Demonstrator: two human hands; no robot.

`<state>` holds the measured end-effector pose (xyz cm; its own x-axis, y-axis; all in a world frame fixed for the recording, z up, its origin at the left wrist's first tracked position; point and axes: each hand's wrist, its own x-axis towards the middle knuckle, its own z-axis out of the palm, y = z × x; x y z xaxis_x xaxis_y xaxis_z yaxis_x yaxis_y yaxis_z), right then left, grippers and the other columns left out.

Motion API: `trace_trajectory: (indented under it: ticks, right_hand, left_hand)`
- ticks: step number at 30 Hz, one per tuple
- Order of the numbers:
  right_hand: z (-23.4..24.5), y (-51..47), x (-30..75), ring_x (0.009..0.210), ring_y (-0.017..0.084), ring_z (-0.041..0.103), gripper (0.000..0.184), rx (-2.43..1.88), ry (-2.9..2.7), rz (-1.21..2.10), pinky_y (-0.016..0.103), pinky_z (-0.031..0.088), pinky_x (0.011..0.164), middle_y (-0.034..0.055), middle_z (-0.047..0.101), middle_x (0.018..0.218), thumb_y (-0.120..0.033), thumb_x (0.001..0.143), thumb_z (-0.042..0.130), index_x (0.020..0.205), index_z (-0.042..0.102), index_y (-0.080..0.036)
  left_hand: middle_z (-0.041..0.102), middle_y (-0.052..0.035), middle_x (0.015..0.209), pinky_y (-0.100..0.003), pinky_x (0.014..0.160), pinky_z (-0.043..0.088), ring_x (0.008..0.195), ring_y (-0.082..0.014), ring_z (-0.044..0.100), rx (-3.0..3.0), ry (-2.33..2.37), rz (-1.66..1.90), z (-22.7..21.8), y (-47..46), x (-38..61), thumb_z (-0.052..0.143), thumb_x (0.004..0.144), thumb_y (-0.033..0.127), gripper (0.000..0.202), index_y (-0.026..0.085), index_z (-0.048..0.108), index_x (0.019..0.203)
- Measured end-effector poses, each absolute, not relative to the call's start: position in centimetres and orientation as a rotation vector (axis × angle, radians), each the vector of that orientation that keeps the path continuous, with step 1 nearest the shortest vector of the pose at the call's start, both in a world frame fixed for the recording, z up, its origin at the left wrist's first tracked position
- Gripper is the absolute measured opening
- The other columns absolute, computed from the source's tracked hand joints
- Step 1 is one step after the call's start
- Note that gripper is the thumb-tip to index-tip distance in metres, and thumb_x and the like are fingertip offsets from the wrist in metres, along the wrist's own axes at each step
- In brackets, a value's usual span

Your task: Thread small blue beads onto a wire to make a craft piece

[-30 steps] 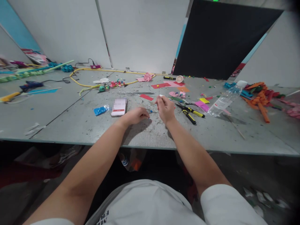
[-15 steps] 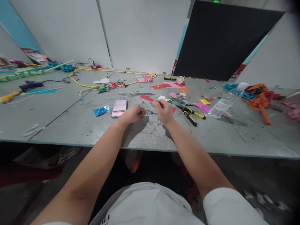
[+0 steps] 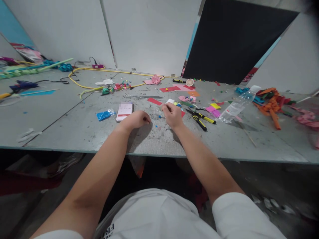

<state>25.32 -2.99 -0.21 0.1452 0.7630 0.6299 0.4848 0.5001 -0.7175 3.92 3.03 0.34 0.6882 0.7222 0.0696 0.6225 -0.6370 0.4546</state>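
Observation:
My left hand (image 3: pixel 138 120) rests low over the table with its fingers curled together at the tips; whatever is between them is too small to make out. My right hand (image 3: pixel 172 115) is closed in a pinch, its fingertips hiding what they hold. Between the two hands lies a thin wire loop (image 3: pixel 155 117) with a small blue bit (image 3: pixel 160 116) at its right end. A tiny blue scrap (image 3: pixel 156 126) is on the table just below. Left of my left hand are a phone (image 3: pixel 124 112) with a lit screen and a blue packet (image 3: pixel 103 115).
Yellow-and-black pliers (image 3: pixel 200 119) lie right of my right hand, before a clear plastic bottle (image 3: pixel 234 108). Red paper (image 3: pixel 154 101), thin rods (image 3: pixel 142 96) and a yellow cable (image 3: pixel 119 70) lie farther back. Orange crinkled paper (image 3: pixel 270 101) is piled at right.
The view has shifted slightly, moving the table up and left. My left hand's fingertips have dipped and turned down a little. My right hand keeps its pinch.

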Motion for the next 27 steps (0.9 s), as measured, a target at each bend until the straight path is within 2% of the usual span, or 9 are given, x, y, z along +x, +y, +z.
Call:
trace_trajectory:
  ticks: [4,8,12,15,18,27]
  right_hand:
    - [-0.4,-2.7,25.4,0.061,0.015,0.041,0.039,-1.171,-1.545,0.305,0.033,0.033,0.064,-0.0035,0.043,0.058,-0.044,0.099,0.053,0.066,0.047,-0.025]
    - [-1.0,-2.0,25.6,0.064,0.016,0.048,0.026,-1.261,-1.652,0.395,0.032,0.036,0.066,-0.0031,0.052,0.061,-0.035,0.092,0.06,0.07,0.053,-0.024]
    - [-1.8,-1.3,25.5,0.067,0.017,0.058,0.003,-1.336,-1.72,0.46,0.031,0.043,0.068,-0.0012,0.066,0.07,-0.024,0.087,0.064,0.085,0.065,-0.022]
    - [-2.1,-1.1,25.4,0.074,0.019,0.066,0.007,-1.295,-1.757,0.454,0.033,0.05,0.073,0.005,0.077,0.086,-0.021,0.089,0.065,0.092,0.072,-0.02]
    - [-2.1,-1.1,25.4,0.08,0.021,0.071,0.011,-1.256,-1.799,0.423,0.034,0.053,0.078,0.0094,0.08,0.096,-0.021,0.091,0.067,0.095,0.076,-0.018]
    - [-1.3,-1.4,26.0,0.081,0.021,0.067,0.012,-1.21,-1.903,0.319,0.034,0.049,0.08,0.0077,0.078,0.086,-0.018,0.091,0.069,0.086,0.079,-0.017]
  left_hand:
    - [0.084,-0.0089,0.089,-0.029,0.075,0.048,0.08,-0.0221,0.071,2.484,1.054,0.423,0.2,2.7,4.6,0.066,0.078,0.008,0.022,0.018,0.085,0.085]
    - [0.082,-0.009,0.093,-0.03,0.079,0.05,0.084,-0.0216,0.07,2.427,1.072,0.563,0.6,1.9,5.7,0.065,0.089,0.015,0.021,0.016,0.084,0.097]
    - [0.072,-0.0035,0.074,-0.029,0.069,0.047,0.069,-0.0165,0.061,2.076,1.07,0.751,1.3,0.8,6.5,0.067,0.094,0.022,0.017,0.015,0.082,0.097]
    - [0.068,-0.0013,0.07,-0.027,0.065,0.045,0.064,-0.0134,0.057,1.822,1.063,0.848,1.6,0.3,6.8,0.074,0.09,0.021,0.008,0.014,0.079,0.092]
    - [0.066,-0.0003,0.067,-0.026,0.063,0.043,0.062,-0.0121,0.055,1.702,1.048,0.87,1.6,0.3,6.9,0.077,0.088,0.018,0.006,0.014,0.075,0.084]
    - [0.064,-0.0003,0.064,-0.026,0.062,0.04,0.061,-0.0109,0.053,1.562,1.032,0.868,1.2,1.0,7.0,0.077,0.089,0.014,0.011,0.014,0.075,0.078]
